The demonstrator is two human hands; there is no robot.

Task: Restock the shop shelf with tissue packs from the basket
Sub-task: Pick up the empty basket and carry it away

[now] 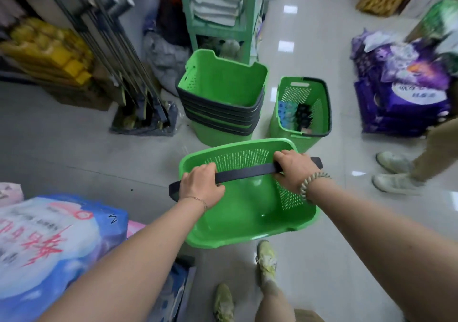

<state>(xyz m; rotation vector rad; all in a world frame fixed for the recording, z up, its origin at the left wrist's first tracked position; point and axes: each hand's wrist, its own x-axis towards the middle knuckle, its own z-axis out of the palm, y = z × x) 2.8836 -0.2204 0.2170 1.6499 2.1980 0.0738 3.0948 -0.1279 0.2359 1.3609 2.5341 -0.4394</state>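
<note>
Grip check: my left hand and right hand both curl round the black handle spanning the green basket.

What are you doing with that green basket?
A person grips the black handle of a green basket, left hand on one end and right hand on the other. The basket looks empty. Ahead on the floor stand a stack of baskets and another basket with small packs inside. Big tissue packs lie at the lower left.
</note>
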